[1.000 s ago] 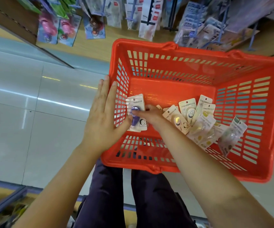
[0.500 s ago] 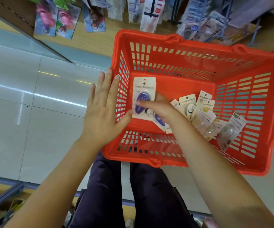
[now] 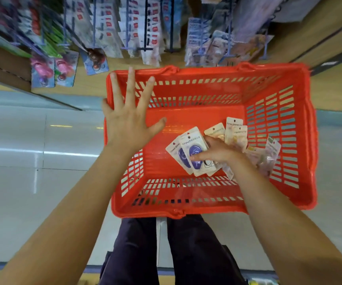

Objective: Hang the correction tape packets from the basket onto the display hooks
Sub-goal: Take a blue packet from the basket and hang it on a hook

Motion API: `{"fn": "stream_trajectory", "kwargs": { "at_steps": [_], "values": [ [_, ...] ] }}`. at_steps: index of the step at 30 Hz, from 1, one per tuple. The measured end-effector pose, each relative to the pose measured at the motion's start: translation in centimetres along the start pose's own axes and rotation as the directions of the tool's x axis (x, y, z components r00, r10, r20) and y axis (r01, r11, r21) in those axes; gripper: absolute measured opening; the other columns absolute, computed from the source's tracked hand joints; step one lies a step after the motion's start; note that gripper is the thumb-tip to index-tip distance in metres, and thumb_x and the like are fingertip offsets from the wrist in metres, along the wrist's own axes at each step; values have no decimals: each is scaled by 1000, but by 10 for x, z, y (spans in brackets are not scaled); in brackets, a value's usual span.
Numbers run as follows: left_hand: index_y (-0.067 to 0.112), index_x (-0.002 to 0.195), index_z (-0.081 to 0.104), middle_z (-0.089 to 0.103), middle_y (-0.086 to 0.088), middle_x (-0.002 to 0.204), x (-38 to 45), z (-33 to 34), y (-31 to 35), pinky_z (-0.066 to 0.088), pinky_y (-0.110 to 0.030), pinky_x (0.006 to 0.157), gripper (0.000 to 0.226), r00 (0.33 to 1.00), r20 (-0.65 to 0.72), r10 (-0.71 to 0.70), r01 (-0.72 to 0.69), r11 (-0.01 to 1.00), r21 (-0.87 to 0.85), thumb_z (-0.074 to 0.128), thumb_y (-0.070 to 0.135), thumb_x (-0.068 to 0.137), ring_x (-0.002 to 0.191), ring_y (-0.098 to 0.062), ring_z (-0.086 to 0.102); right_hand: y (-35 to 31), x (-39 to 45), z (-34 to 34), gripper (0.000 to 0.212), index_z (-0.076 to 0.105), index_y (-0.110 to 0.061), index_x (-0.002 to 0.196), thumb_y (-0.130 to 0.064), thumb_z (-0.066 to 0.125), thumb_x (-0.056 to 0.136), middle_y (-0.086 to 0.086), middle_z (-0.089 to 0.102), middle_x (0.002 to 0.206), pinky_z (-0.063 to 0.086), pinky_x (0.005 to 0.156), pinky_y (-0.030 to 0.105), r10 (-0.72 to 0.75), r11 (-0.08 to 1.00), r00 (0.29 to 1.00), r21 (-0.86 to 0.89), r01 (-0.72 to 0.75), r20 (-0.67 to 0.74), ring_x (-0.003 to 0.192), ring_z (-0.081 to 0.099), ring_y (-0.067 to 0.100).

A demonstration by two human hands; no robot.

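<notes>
A red plastic basket (image 3: 207, 208) with slotted walls stands on the pale tiled floor (image 3: 42, 182), just in front of the person's dark trouser legs (image 3: 135, 254). The left hand (image 3: 128, 118) is over the left rim of the basket, near the far left corner; its fingers are straight and spread wide, and this grip holds nothing. I cannot tell if the fingers really touch the rim or only hover above it. The right hand (image 3: 217, 153) is inside the basket and holds two correction tape packets (image 3: 192, 149) with purple dispensers, one lying over the other like a small fan; the thumb presses on the front of the upper card and the other fingers are curled behind it. More correction tape packets, in pale yellow and pink colours (image 3: 237, 134), lie in a loose pile on the basket bottom, toward the right wall and partly behind the right hand. Beyond the far rim of the basket there are display hooks (image 3: 145, 38) with many hanging packets, but this part is blurred and the details cannot be read. At the left, pink and blue toy cards (image 3: 42, 73) hang low on the display.
</notes>
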State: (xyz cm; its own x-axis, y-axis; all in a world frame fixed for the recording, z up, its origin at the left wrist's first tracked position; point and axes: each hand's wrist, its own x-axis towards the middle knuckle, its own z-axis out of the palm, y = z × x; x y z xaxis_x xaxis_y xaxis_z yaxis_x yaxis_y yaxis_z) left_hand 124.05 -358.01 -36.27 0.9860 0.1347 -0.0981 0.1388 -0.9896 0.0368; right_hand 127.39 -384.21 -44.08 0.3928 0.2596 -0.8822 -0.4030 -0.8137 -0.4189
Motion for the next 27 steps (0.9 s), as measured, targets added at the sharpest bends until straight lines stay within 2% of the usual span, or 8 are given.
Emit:
{"fn": "stream_trajectory", "kwargs": {
  "at_steps": [6, 9, 14, 18, 21, 23, 25, 27],
  "values": [
    [32, 164, 21, 11, -12, 173, 0, 0, -3, 33, -70, 107, 90, 1000, -10, 16, -16, 999, -44, 36, 79, 89, 156, -49, 8, -2, -1, 4, 53, 53, -37, 119, -33, 87, 77, -11, 69, 115, 49, 78, 29, -4, 925, 995, 379, 40, -95, 101, 65, 8],
    [31, 164, 22, 11, -13, 173, 0, 1, -2, 34, -68, 105, 91, 1000, -9, 14, -14, 999, -39, 32, 82, 90, 156, -49, 8, -7, 10, 13, 62, 55, -31, 126, -34, 89, 74, -8, 65, 115, 49, 77, 28, 5, 942, 989, 333, 44, -145, 100, 62, 9],
    [33, 164, 19, 9, -11, 173, 0, 1, -3, 32, -67, 107, 91, 1000, -1, 3, -3, 998, -61, 28, 84, 90, 157, -47, 6, -9, 23, 29, 82, 52, -39, 132, -55, 90, 61, 4, 40, 140, 43, 110, 40, 84, 979, 969, 198, -38, -230, 129, 46, 25],
    [33, 164, 18, 9, -11, 173, 0, 2, -3, 32, -67, 106, 90, 1000, -4, 6, -6, 998, -68, 28, 84, 91, 157, -47, 6, -10, 13, 29, 67, 52, -36, 129, -49, 86, 73, 2, 27, 126, 51, 70, 21, 101, 979, 963, 198, -51, -250, 131, 35, 24],
    [32, 164, 19, 9, -11, 173, -1, 2, -4, 32, -66, 106, 90, 1000, 4, 2, -1, 998, -69, 26, 84, 91, 157, -47, 6, -10, 13, 28, 49, 52, -37, 114, -43, 85, 77, -12, 46, 108, 48, 82, 21, 91, 966, 963, 259, -23, -255, 130, 45, 18],
    [32, 164, 19, 9, -11, 173, 0, 1, -3, 32, -66, 106, 90, 1000, 15, -4, 5, 997, -72, 26, 83, 90, 157, -47, 6, -12, 14, 31, 50, 51, -36, 112, -44, 85, 77, -13, 62, 108, 50, 69, 18, 74, 964, 966, 267, -6, -246, 111, 62, 13],
    [30, 164, 20, 11, -10, 173, 0, -2, -5, 32, -66, 108, 89, 1000, 8, 8, -7, 994, -110, 30, 80, 91, 157, -45, 7, -12, 21, 36, 55, 51, -42, 111, -57, 84, 71, -11, 66, 112, 54, 87, 32, 75, 979, 960, 203, -20, -268, 116, 61, 18],
    [25, 164, 22, 14, -12, 173, -4, -4, -14, 29, -63, 115, 87, 999, -28, 21, -27, 975, -218, 37, 73, 94, 158, -40, 9, -13, 27, 40, 63, 49, -45, 113, -69, 81, 65, -11, 66, 119, 40, 110, 46, 61, 996, 961, 77, -41, -270, 131, 51, 26]
  ]
}}
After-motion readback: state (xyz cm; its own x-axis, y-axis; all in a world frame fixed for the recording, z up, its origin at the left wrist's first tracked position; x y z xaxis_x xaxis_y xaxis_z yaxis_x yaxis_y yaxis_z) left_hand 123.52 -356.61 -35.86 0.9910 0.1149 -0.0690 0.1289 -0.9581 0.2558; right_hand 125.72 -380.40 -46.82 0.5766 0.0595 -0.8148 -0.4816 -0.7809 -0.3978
